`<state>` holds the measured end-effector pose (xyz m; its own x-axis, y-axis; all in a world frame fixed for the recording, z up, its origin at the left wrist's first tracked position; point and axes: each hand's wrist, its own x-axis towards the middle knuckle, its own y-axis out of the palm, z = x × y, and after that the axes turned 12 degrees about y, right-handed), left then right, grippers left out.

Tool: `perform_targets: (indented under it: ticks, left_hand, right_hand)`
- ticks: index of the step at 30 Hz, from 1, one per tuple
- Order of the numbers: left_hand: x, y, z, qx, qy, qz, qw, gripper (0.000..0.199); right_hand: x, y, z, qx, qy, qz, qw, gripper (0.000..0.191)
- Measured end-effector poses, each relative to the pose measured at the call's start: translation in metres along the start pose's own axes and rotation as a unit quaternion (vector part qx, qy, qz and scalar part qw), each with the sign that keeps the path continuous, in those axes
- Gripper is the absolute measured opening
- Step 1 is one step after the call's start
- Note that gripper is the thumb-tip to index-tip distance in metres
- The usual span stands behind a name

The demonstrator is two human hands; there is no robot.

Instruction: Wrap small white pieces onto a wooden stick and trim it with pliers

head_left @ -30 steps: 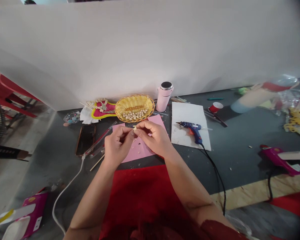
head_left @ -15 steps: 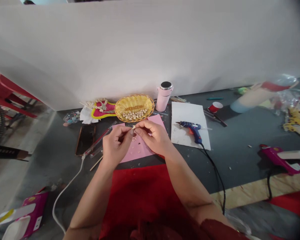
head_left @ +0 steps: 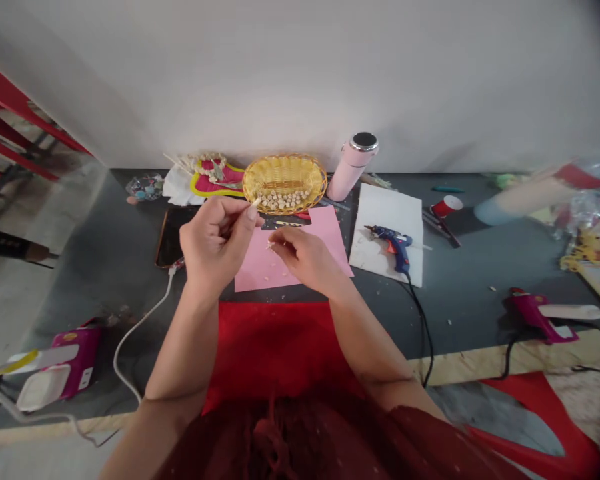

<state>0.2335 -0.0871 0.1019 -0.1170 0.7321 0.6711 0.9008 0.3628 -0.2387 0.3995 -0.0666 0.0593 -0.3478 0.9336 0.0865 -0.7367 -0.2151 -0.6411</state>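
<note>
Between thumb and forefinger, my left hand (head_left: 217,243) pinches a small pale piece (head_left: 256,203), raised in front of the wicker basket (head_left: 285,164). Its exact kind is too small to make out. My right hand (head_left: 307,257) is low over the pink sheet (head_left: 265,279), fingertips together at a tiny whitish bit (head_left: 270,245). Other tiny pale bits lie on that sheet. Inside the basket sit many small pale beads or cubes (head_left: 283,200).
Right of the pink sheet, a blue glue gun (head_left: 393,245) rests on a white board (head_left: 367,260). A pink flask (head_left: 353,167) stands by the wall. On the left lie a phone (head_left: 169,240) and a white cable (head_left: 147,317). A red spool (head_left: 446,207) is farther right.
My hands have come apart. The left has risen toward the basket with the pale piece; the right has dropped over the pink sheet. The camera view has shifted.
</note>
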Motion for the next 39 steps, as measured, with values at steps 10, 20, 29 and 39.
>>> perform_targets:
  ticks: [10,20,29,39]
  left_hand:
    - [0.005,-0.010,0.004,-0.025,0.015,-0.014,0.999,0.014]
    - [0.005,-0.012,0.006,-0.006,0.037,-0.005,0.999,0.012]
    - [0.004,-0.011,0.005,-0.008,0.044,0.003,0.999,0.011]
    - [0.004,-0.013,0.003,0.014,0.048,0.002,0.999,0.008]
  right_hand:
    - [-0.016,0.064,-0.010,-0.332,0.141,0.172,0.917,0.027]
    - [-0.014,0.069,-0.018,-0.360,0.148,0.149,0.909,0.030]
    - [0.007,0.039,-0.031,-0.349,0.179,0.072,0.917,0.029]
    - [0.023,0.059,-0.043,-0.320,0.175,0.066,0.929,0.027]
